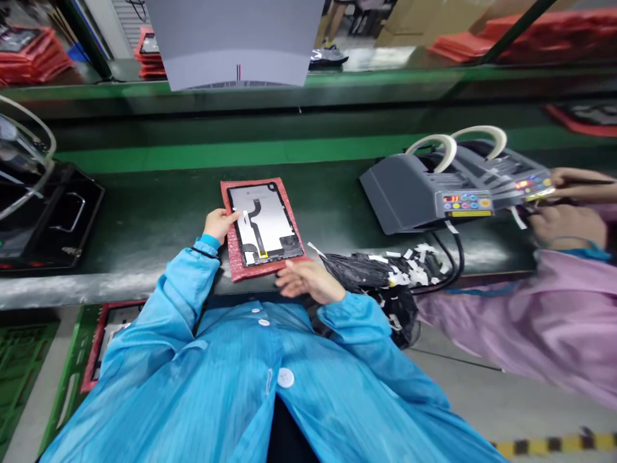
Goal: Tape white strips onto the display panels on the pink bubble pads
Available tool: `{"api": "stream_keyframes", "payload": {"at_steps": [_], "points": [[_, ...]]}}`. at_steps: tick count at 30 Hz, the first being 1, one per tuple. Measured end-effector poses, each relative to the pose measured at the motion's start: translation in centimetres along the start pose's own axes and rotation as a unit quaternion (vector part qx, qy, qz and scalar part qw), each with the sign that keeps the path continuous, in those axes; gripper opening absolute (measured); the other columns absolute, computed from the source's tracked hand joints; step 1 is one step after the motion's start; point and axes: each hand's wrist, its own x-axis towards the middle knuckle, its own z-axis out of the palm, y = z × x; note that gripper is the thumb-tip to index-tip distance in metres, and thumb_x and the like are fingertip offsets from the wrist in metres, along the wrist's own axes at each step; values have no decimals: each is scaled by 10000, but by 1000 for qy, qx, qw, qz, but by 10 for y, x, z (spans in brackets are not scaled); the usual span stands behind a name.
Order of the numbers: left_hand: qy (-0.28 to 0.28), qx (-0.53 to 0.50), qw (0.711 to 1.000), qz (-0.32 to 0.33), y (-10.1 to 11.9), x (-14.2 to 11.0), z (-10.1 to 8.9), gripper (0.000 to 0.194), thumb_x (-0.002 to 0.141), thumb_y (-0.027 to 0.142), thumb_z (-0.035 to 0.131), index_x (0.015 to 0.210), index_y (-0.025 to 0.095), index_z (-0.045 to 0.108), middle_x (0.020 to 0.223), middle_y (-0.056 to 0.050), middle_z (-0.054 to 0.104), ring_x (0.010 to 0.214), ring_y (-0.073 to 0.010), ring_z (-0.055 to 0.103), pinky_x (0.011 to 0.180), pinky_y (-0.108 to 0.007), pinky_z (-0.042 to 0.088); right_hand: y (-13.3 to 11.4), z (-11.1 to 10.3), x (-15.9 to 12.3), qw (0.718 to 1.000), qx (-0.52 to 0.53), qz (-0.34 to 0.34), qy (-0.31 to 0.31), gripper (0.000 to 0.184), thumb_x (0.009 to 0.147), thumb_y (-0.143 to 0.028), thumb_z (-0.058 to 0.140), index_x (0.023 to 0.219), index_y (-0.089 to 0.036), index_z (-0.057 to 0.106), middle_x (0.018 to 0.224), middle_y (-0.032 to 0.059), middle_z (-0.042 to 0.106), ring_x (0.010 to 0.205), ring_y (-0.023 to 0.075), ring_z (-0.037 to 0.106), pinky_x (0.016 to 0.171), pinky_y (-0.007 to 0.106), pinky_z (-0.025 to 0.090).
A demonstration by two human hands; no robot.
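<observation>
A tablet screen panel (270, 222), with a dark ribbon cable (257, 233) across its pale back, lies on a red bubble-wrap sleeve (234, 257) near the bench's front edge. My left hand (220, 225) grips the left side of the panel, thumb on top; its other fingers are largely hidden. At the lower right corner is my right hand (311, 281), palm partly turned up and fingers stretched out. Its thumb is beside the sleeve's lower edge; whether it touches cannot be made out. Nothing shows in that hand.
Two grey tape dispensers (409, 193) stand at right, by a co-worker's hands (571, 225). A black bag (359, 270) with white tape scraps hangs at the bench edge. At left stands a black machine (48, 212); below is a green crate (72, 379). A grey lamp-like panel (236, 38) hangs ahead.
</observation>
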Motion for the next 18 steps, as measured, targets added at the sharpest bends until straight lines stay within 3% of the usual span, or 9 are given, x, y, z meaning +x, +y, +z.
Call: {"api": "stream_keyframes", "payload": {"at_steps": [2,4,6,9,12,13,16,18], "points": [[5,145,989,41,2,3,-6,183,663,285,712,656,143,597,556,3,621,581,-156,612,648,-289,509,-2,-12,-6,993,-105,-46,22,394,580,-488,778,554,-146,583,489,35,628,362,102,541,355,194,426],[6,303,949,91,9,6,-13,128,725,268,636,712,141,635,627,-32,662,670,-193,646,701,-300,502,-3,-21,-11,972,-142,-162,95,447,551,-560,756,524,-156,567,447,5,582,355,75,496,355,181,388],[18,427,893,141,21,6,-18,134,749,224,591,834,145,658,743,-61,703,787,-218,667,775,-305,490,-5,-30,-14,935,-150,-270,173,440,587,-583,714,549,-165,581,442,-13,557,387,71,488,394,187,398],[35,531,829,172,36,1,-21,286,764,221,575,1041,158,611,886,-88,717,912,-241,663,830,-319,480,-11,-61,-18,863,-105,-364,335,371,642,-532,689,629,-172,599,463,-30,547,409,71,479,417,194,406],[9,594,789,156,40,-3,-18,399,775,286,579,1143,141,535,873,-115,707,922,-293,658,813,-369,492,-21,-120,-25,772,20,-369,517,311,701,-460,662,642,-181,537,475,-58,515,393,53,446,376,164,369],[-4,603,782,159,39,-4,-16,415,776,275,568,1164,141,512,871,-115,703,914,-301,659,809,-378,494,-25,-140,-28,759,56,-348,547,301,722,-432,652,631,-180,516,475,-61,504,391,48,440,366,152,360],[-21,602,778,179,33,-7,-9,413,773,200,505,1182,144,474,898,-112,687,876,-307,662,792,-391,494,-37,-185,-33,763,131,-292,562,299,778,-395,608,617,-172,490,484,-49,507,398,46,455,351,131,347],[-16,592,783,187,30,-8,-5,396,769,184,480,1162,141,477,902,-115,678,856,-312,659,779,-403,492,-46,-197,-30,769,152,-282,554,294,797,-382,586,618,-171,489,501,-37,524,415,51,474,351,130,345]]}}
